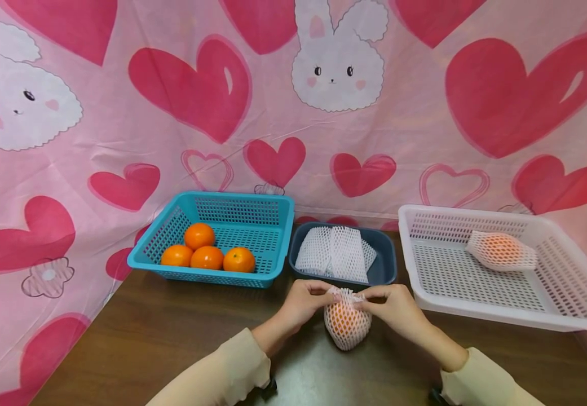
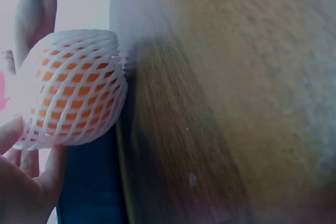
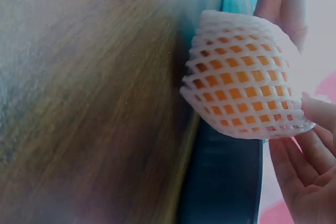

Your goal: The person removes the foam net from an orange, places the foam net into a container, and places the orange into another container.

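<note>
1. Left hand [image 1: 303,301]: grasping; thumb and fingers pinch the left side of the upper edge of a white foam-mesh fruit net [image 1: 348,338].
2. Right hand [image 1: 394,307]: grasping; thumb and fingers pinch the same edge on the right side.
3. The net encloses a round orange fruit [image 1: 343,320], visible through the mesh. Position: between the hands, above the front part of the brown wood-grain table [image 1: 171,332], just in front of the dark blue-grey plastic tray [image 1: 387,254]. Contact of its lower end with the table cannot be determined.
4. The tray holds flat white foam-mesh nets [image 1: 346,254], overlapping.
5. Left of the tray: a turquoise perforated plastic basket [image 1: 268,239] containing four bare oranges [image 1: 208,257], grouped toward its front left.
6. Right of the tray: a white perforated plastic basket [image 1: 466,282] containing one net-wrapped orange fruit [image 1: 501,251], lying on its side toward the rear.
7. Behind the containers: a pink cloth backdrop [image 1: 410,113] printed with red hearts and white rabbits.
8. Both forearms: cream cloth sleeves [image 1: 222,366].
</note>
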{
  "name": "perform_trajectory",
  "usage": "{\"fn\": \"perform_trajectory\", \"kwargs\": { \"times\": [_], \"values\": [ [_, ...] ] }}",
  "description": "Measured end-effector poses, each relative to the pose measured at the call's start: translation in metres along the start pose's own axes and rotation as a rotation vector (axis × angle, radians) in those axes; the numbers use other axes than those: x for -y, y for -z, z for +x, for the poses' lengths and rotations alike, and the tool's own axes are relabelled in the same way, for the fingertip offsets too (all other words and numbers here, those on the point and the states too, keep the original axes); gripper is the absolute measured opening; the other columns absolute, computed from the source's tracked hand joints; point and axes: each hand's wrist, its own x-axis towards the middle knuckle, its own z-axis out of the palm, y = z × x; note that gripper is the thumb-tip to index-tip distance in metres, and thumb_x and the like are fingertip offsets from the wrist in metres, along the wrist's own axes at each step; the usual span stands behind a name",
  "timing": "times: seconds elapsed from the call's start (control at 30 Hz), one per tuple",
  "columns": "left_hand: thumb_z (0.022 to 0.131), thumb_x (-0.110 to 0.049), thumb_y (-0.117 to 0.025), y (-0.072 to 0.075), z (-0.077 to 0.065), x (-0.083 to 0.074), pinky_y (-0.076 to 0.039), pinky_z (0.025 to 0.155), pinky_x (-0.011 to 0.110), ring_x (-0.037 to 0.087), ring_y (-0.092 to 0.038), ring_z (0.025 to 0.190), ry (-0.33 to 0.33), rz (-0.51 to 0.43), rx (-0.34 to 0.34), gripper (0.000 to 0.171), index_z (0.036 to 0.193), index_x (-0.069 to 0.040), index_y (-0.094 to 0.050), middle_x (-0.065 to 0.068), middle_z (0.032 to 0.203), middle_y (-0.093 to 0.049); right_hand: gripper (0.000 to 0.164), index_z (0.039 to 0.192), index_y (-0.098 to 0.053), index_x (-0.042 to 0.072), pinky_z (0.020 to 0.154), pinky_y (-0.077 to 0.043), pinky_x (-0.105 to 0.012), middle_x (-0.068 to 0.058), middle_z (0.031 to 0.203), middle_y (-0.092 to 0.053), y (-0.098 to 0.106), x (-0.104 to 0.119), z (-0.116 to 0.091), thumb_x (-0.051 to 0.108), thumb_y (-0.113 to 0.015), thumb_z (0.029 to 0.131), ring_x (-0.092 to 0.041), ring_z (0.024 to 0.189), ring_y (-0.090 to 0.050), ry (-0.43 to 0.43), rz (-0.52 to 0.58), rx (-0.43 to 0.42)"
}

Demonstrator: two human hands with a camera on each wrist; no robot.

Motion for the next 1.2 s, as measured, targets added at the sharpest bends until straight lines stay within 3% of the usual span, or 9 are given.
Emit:
{"fn": "perform_trajectory", "kwargs": {
  "times": [0.13, 0.27, 0.37, 0.47, 0.6, 0.7, 0.8, 0.97, 1.2],
  "values": [
    [0.089, -0.002, -0.076, -0.001, 0.0, -0.003, -0.051, 0.071, 0.022, 0.007, -0.064, 0.078, -0.03, -0.027, -0.013, 0.018, 0.101, 0.011, -0.075, 0.011, 0.089, -0.075, 0.017, 0.088, -0.08, 0.013, 0.07, -0.056, -0.028, 0.009, 0.085, -0.075, -0.006, 0.0, 0.0, 0.001, -0.087, 0.078, -0.003, 0.082, -0.067, 0.117, -0.026, -0.087],
    [0.09, -0.005, -0.076, 0.0, 0.001, -0.008, -0.054, 0.079, 0.026, 0.011, -0.066, 0.088, -0.058, 0.025, 0.004, 0.02, 0.106, 0.008, -0.075, 0.011, 0.098, -0.075, 0.026, 0.088, -0.076, 0.013, 0.065, -0.053, -0.027, 0.01, 0.084, -0.069, -0.012, -0.001, 0.001, -0.007, -0.086, 0.075, -0.002, 0.077, -0.06, 0.193, -0.025, -0.132],
    [0.09, -0.009, -0.078, 0.001, 0.001, -0.009, -0.054, 0.091, 0.033, 0.016, -0.066, 0.104, -0.062, 0.092, 0.053, 0.027, 0.114, 0.002, -0.075, 0.009, 0.113, -0.074, 0.023, 0.092, -0.075, 0.011, 0.064, -0.054, -0.027, 0.009, 0.086, -0.066, -0.013, -0.001, 0.002, -0.004, -0.085, 0.078, -0.004, 0.076, -0.058, 0.171, 0.012, -0.11],
    [0.088, -0.012, -0.081, 0.002, 0.001, -0.007, -0.051, 0.098, 0.037, 0.016, -0.063, 0.112, -0.049, 0.142, 0.109, 0.037, 0.123, -0.004, -0.073, 0.005, 0.123, -0.071, 0.021, 0.101, -0.075, 0.01, 0.068, -0.057, -0.028, 0.006, 0.093, -0.066, -0.013, -0.003, 0.002, 0.006, -0.085, 0.083, -0.006, 0.081, -0.061, 0.096, 0.054, -0.049],
    [0.087, -0.014, -0.083, 0.001, 0.0, -0.002, -0.053, 0.087, 0.03, 0.011, -0.065, 0.099, -0.042, 0.182, 0.137, 0.032, 0.116, -0.002, -0.076, 0.005, 0.111, -0.075, 0.03, 0.116, -0.073, 0.008, 0.076, -0.057, -0.028, -0.002, 0.11, -0.069, -0.013, -0.008, -0.002, 0.018, -0.081, 0.089, -0.009, 0.095, -0.064, -0.008, 0.093, 0.064],
    [0.086, -0.012, -0.083, 0.001, -0.002, -0.002, -0.054, 0.078, 0.025, 0.007, -0.066, 0.09, -0.063, 0.196, 0.123, 0.024, 0.106, 0.001, -0.079, 0.007, 0.102, -0.077, 0.031, 0.117, -0.076, 0.006, 0.083, -0.056, -0.027, -0.004, 0.116, -0.073, -0.014, -0.011, -0.005, 0.021, -0.081, 0.09, -0.011, 0.105, -0.065, -0.023, 0.104, 0.083],
    [0.085, -0.01, -0.083, 0.0, -0.001, -0.003, -0.053, 0.074, 0.022, 0.005, -0.066, 0.088, -0.081, 0.205, 0.097, 0.019, 0.101, 0.001, -0.081, 0.006, 0.1, -0.077, 0.025, 0.109, -0.08, 0.007, 0.085, -0.056, -0.027, -0.001, 0.109, -0.076, -0.014, -0.012, -0.006, 0.018, -0.083, 0.087, -0.012, 0.105, -0.068, 0.026, 0.096, 0.035],
    [0.083, -0.01, -0.085, -0.001, 0.001, -0.008, -0.051, 0.066, 0.021, 0.002, -0.063, 0.077, -0.127, 0.284, 0.046, 0.011, 0.091, -0.002, -0.082, 0.002, 0.086, -0.077, 0.018, 0.096, -0.083, 0.007, 0.076, -0.059, -0.029, 0.003, 0.092, -0.078, -0.015, -0.01, -0.001, 0.008, -0.088, 0.079, -0.008, 0.089, -0.071, 0.158, 0.0, -0.051],
    [0.082, 0.0, -0.083, 0.0, 0.001, -0.012, -0.052, 0.066, 0.022, 0.003, -0.061, 0.077, -0.143, 0.358, -0.03, 0.007, 0.087, -0.006, -0.082, 0.001, 0.084, -0.077, 0.02, 0.091, -0.082, 0.008, 0.071, -0.057, -0.023, 0.002, 0.088, -0.077, -0.023, -0.004, 0.002, -0.001, -0.088, 0.075, -0.008, 0.084, -0.071, 0.233, -0.051, -0.154]
  ]
}}
